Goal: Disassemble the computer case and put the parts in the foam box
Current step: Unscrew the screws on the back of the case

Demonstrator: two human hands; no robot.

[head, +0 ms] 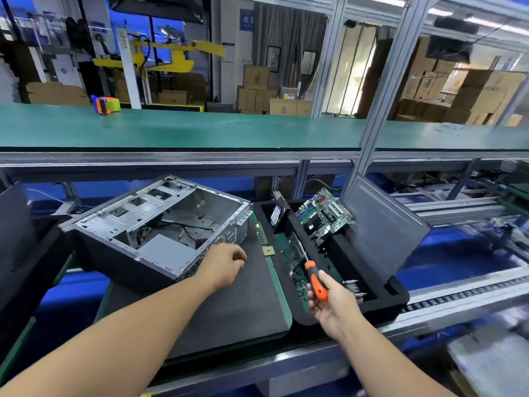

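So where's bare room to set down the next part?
The dark mat is bare in front of the computer case, left of the foam box. The box is crowded: motherboard, drive, screws. The right hand holds the screwdriver.

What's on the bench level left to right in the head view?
Computer case → left hand → memory stick → small gold chip → screwdriver in the right hand → motherboard standing in the foam box → grey side panel.
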